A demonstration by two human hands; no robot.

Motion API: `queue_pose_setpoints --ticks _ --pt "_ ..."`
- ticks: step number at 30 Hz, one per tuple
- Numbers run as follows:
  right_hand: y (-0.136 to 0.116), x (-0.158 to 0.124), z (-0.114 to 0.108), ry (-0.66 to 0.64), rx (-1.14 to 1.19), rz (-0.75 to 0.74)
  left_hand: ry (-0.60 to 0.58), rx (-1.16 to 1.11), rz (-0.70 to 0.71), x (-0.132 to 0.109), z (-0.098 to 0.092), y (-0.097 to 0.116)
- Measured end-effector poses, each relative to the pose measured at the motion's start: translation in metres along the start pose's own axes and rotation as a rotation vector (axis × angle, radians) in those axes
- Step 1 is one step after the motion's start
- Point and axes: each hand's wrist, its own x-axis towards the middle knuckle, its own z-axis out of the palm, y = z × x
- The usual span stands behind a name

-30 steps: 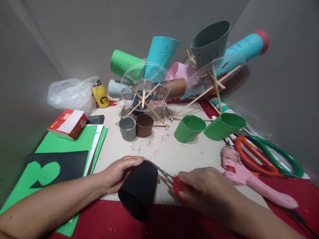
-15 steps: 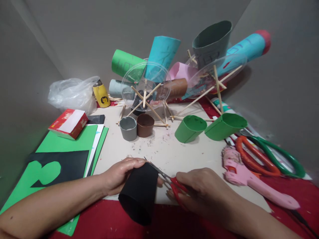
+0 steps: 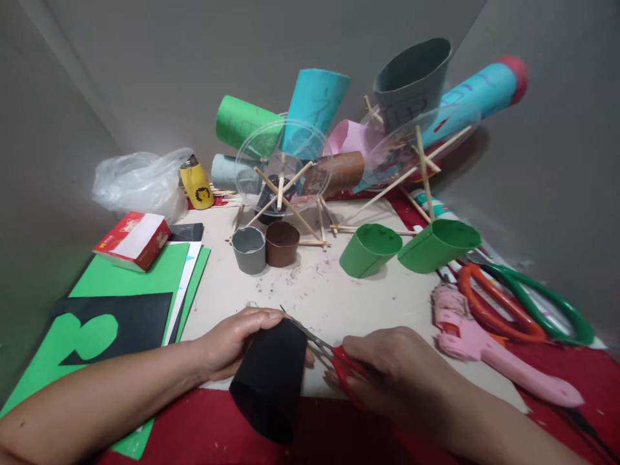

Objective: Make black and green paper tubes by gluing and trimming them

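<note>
My left hand (image 3: 247, 336) is closed on a black paper tube (image 3: 272, 374), its thumb along the upper rim and some fingers behind. The tube tilts so that one open end faces down toward me. In my right hand (image 3: 392, 361) are small red-handled scissors (image 3: 346, 368). Their blades lie at the tube's upper rim, with a tip beside my left thumb. Beyond the hands, a short grey paper ring (image 3: 248, 252) touches a brown paper ring (image 3: 282, 245). Two green paper tubes (image 3: 371, 252) stand to the right.
A stick-and-plastic wheel (image 3: 281, 187) bearing coloured tubes stands behind, another at back right. A pink glue gun (image 3: 484, 355) and large scissors (image 3: 504, 303) lie right. Left are green sheets (image 3: 145, 271), a red box (image 3: 133, 240), a plastic bag (image 3: 140, 181) and a yellow bottle (image 3: 196, 184).
The black tube's lower end has tipped slightly downward, and its upper rim sits a little lower against the blades. Both hands have stayed almost in place.
</note>
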Motion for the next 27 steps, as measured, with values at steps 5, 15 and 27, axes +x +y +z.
queue_pose_setpoints --ticks 5,15,27 --pt "-0.0055 0.0021 -0.0065 -0.005 0.055 -0.024 -0.006 0.071 -0.002 -0.0025 0.0025 0.0014" --pt "-0.0003 0.0023 -0.0035 0.019 -0.027 -0.062 0.007 0.055 0.009 -0.0012 0.0022 -0.001" --pt "-0.0068 0.0018 -0.0082 -0.073 0.06 -0.036 -0.041 0.152 0.009 -0.0026 -0.0042 -0.0012"
